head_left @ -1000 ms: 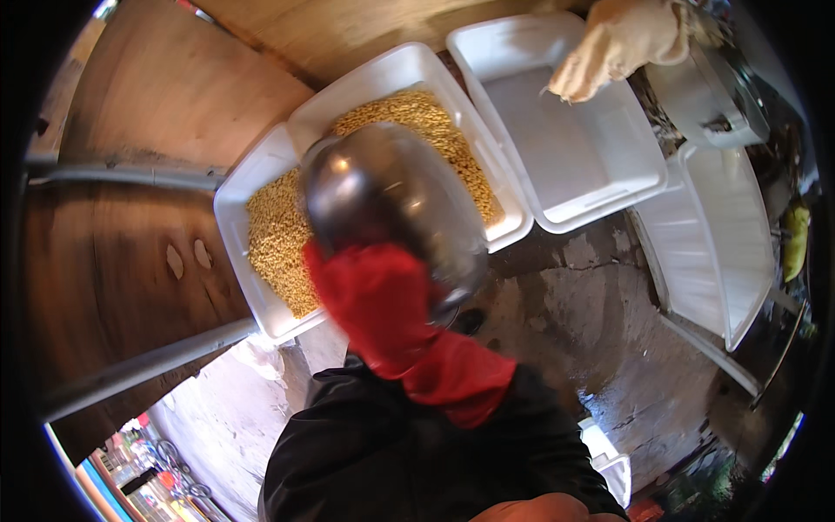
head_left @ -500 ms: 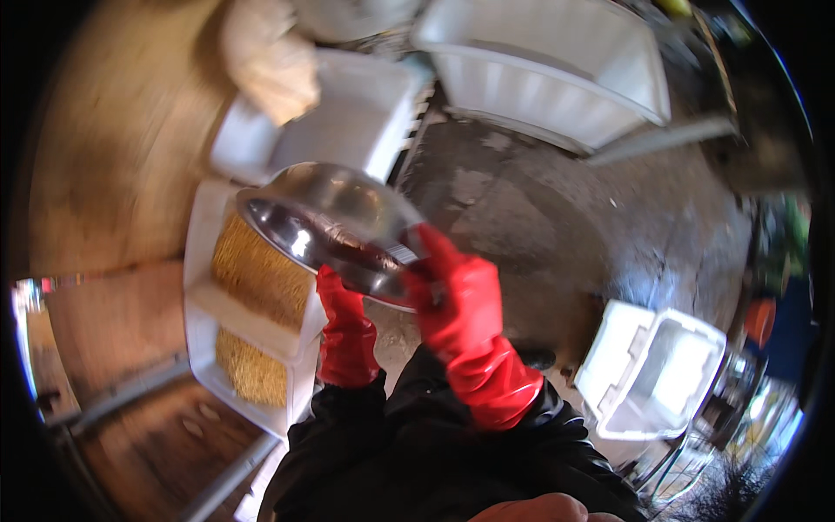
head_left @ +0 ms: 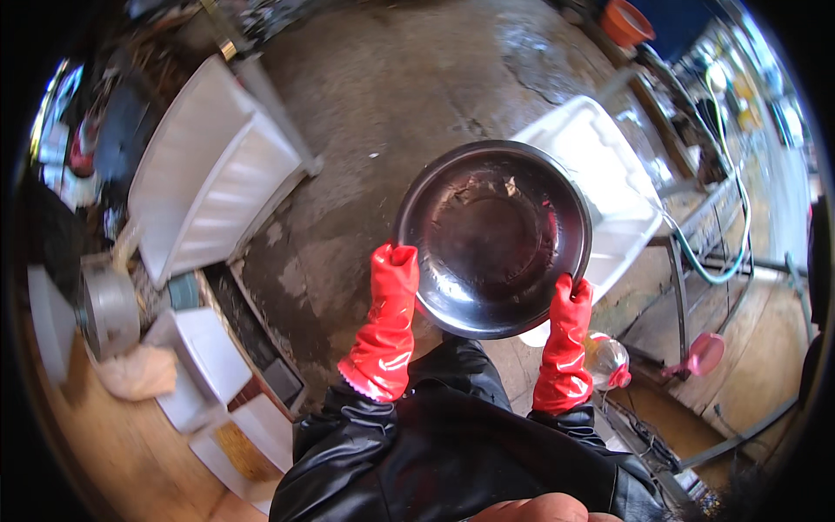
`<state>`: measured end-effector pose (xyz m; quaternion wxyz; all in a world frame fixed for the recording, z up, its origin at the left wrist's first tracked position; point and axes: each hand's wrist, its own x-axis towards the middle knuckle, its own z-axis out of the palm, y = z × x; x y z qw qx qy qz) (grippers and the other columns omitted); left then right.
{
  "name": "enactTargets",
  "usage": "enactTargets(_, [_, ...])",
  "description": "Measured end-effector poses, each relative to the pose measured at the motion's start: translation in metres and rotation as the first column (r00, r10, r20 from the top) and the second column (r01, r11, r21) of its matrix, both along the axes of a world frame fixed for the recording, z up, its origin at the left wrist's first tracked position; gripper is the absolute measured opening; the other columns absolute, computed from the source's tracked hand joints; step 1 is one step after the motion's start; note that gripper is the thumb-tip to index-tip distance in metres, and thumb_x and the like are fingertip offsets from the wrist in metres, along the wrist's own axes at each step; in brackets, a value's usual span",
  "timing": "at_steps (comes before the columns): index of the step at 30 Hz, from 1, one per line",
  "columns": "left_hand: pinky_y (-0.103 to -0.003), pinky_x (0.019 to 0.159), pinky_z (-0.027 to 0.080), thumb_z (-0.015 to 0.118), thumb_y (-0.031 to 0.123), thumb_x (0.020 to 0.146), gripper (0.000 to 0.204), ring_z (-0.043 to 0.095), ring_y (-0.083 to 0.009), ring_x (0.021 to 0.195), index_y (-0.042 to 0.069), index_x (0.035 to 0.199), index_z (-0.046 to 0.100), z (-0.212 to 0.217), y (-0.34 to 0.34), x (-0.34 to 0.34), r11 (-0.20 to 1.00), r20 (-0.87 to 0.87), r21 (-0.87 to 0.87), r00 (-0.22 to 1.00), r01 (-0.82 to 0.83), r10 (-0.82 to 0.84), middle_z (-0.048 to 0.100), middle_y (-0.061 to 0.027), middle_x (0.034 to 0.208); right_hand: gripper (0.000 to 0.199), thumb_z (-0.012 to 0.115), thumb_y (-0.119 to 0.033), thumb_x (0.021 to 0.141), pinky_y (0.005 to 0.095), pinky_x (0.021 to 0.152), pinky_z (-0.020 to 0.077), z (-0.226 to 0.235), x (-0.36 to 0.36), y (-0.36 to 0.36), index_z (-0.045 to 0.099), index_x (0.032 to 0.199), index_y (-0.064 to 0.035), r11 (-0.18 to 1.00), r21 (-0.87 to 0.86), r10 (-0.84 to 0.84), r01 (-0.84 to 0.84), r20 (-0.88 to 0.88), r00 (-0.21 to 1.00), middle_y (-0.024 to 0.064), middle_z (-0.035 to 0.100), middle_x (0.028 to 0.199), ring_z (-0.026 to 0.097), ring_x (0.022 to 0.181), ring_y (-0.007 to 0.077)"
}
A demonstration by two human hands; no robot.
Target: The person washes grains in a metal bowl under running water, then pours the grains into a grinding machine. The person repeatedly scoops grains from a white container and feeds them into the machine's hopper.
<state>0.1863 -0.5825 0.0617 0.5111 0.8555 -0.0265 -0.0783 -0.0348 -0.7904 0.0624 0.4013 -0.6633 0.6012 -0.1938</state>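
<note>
A wide, round metal basin [head_left: 491, 235] is held out in front of me with its shiny hollow facing up toward me. My left hand [head_left: 393, 296], in a red rubber glove, grips its near left rim. On the near right rim, my right hand [head_left: 567, 335] is closed in a matching red glove. The basin looks empty apart from reflections and marks on its metal. Behind and to the right of it stands a white plastic tub [head_left: 600, 174], partly covered by the basin.
A large white bin [head_left: 217, 174] stands at the left on the wet concrete floor [head_left: 348, 104]. Smaller white boxes, one with yellow grain-like stuff [head_left: 248, 452], are at the lower left. At right lie a clear bottle [head_left: 607, 358] and a hose [head_left: 744, 217]. An orange bucket [head_left: 626, 23] is far off.
My view has swung right, away from the boxes of yellow grain-like stuff. The basin has turned from tilted on edge to hollow side up, near the white tub. Both hands still hold it.
</note>
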Motion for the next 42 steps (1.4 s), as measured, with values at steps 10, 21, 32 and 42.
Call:
enactTargets(10, [-0.042,0.074,0.050,0.070,0.041,0.086,0.053,0.066,-0.0333,0.083,-0.006,0.108,0.059,-0.178,-0.198,0.024,0.870,-0.485,0.190,0.814,0.455,-0.320,0.068,-0.0200,0.089,0.030,0.055,-0.011,0.082,0.0372,0.069,0.0532,-0.096,-0.042,-0.168,0.063,0.108,0.0010,0.856,0.502,0.233,0.121,-0.585,0.777,0.0206,0.068,0.081,0.068,0.076,0.0345])
enactTargets(21, [-0.041,0.080,0.049,0.070,0.034,0.086,0.053,0.064,-0.0298,0.093,-0.005,0.120,0.056,-0.298,-0.280,0.049,0.852,-0.636,0.168,0.715,0.495,-0.290,0.067,-0.0180,0.100,0.032,0.072,-0.023,0.076,0.0413,0.089,0.0512,-0.307,-0.041,-0.178,0.072,0.103,-0.0062,0.523,0.845,0.425,0.112,-0.372,0.825,0.0191,0.071,0.102,0.066,0.103,0.0327])
enactTargets(32, [-0.039,0.088,0.047,0.069,0.026,0.085,0.057,0.061,-0.0255,0.104,-0.002,0.132,0.053,-0.359,-0.404,0.065,0.885,-0.664,0.022,0.668,0.466,-0.336,0.065,-0.0157,0.114,0.061,0.063,-0.010,0.076,0.0368,0.099,0.0454,-0.324,-0.039,-0.282,0.051,0.136,-0.0004,0.747,0.457,-0.304,0.482,-0.411,0.860,0.0203,0.063,0.122,0.060,0.116,0.0323])
enactTargets(42, [-0.038,0.088,0.047,0.067,0.037,0.088,0.051,0.061,-0.0251,0.099,0.002,0.125,0.060,-0.366,-0.467,0.074,0.716,-0.692,-0.001,0.516,0.698,-0.505,0.067,-0.0123,0.113,0.047,0.061,-0.016,0.080,0.0382,0.094,0.0491,-0.356,-0.044,-0.326,0.061,0.125,-0.0009,0.783,0.416,-0.413,0.463,-0.208,0.886,0.0189,0.066,0.116,0.066,0.104,0.0328])
